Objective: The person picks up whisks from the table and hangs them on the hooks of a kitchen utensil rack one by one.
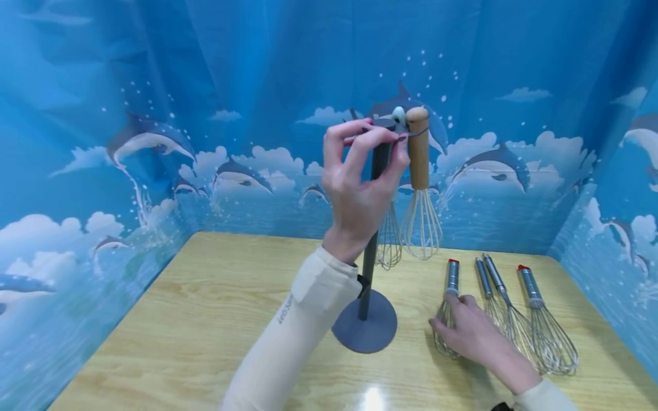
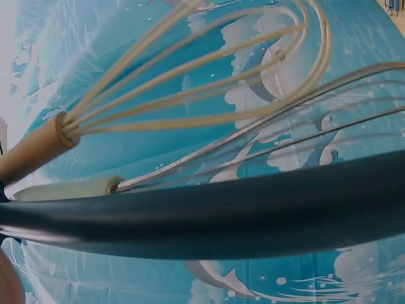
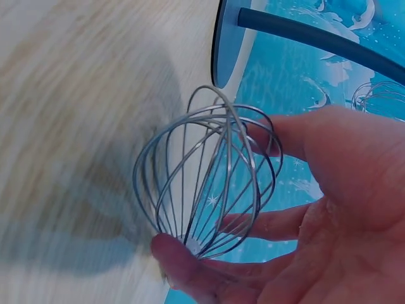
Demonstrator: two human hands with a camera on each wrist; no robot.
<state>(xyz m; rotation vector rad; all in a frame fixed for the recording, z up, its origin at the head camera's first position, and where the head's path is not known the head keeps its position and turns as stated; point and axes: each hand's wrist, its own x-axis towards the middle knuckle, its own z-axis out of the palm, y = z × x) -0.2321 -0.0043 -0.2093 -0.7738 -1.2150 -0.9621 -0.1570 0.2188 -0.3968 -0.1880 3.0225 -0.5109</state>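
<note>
My left hand [image 1: 360, 171] is raised at the top of a dark upright hook stand [image 1: 368, 274], thumb and fingers pinching its hooked top. Beside those fingers hang a wooden-handled whisk [image 1: 418, 154] and a whisk with a pale green handle [image 2: 69, 189], its handle mostly hidden in the head view. At the right of the table, my right hand [image 1: 475, 334] holds a metal whisk [image 1: 452, 277] with a red-tipped handle. In the right wrist view its wire loops [image 3: 190, 244] sit between the thumb and fingers, with the handle hidden behind them.
Right of my right hand lie a short metal whisk [image 1: 483, 277], a longer one [image 1: 494, 274] and a large red-tipped whisk [image 1: 529, 282], their wires close together. The stand's round base [image 1: 365, 331] rests on the wooden table [image 1: 205, 319]. A blue dolphin-print curtain [image 1: 267, 114] surrounds the table.
</note>
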